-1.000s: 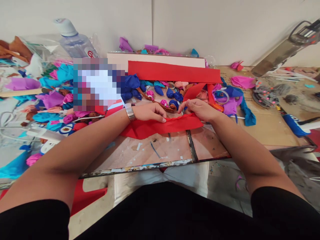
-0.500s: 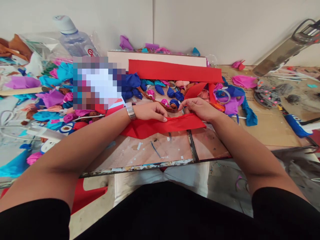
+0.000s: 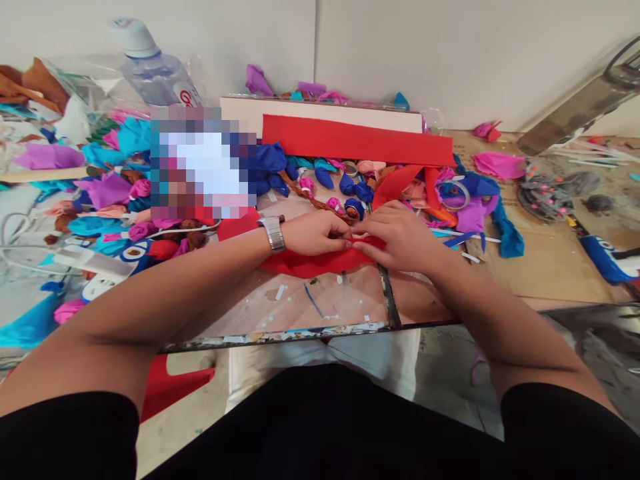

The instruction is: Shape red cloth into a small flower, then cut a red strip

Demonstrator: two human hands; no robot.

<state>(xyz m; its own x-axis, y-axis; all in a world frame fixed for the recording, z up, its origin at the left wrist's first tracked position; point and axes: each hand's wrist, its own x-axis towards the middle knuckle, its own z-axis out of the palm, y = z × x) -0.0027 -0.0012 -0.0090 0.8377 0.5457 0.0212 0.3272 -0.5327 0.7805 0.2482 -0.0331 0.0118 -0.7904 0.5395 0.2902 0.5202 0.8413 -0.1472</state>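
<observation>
A strip of red fabric (image 3: 305, 263) lies across the near part of the table, under both hands. My left hand (image 3: 317, 233), with a metal watch on the wrist, pinches the strip's upper edge. Meeting it from the other side, my right hand (image 3: 397, 237) grips the same edge between thumb and fingers. The fingertips of both hands are close together, and the right hand covers the strip's right end. A second red strip (image 3: 355, 140) rests farther back against a pale board (image 3: 345, 115).
Rolled and knotted cloth pieces (image 3: 110, 193) crowd the left side. Behind them stands a plastic bottle (image 3: 160, 77). A tape roll (image 3: 455, 195) sits among purple and blue cloth on the right, beside cardboard (image 3: 545, 267). A dark tumbler (image 3: 565, 110) stands at the far right.
My right hand has come down and left onto the red strip and closed on its edge beside my left hand. My left hand has shifted slightly right. The view has moved a little.
</observation>
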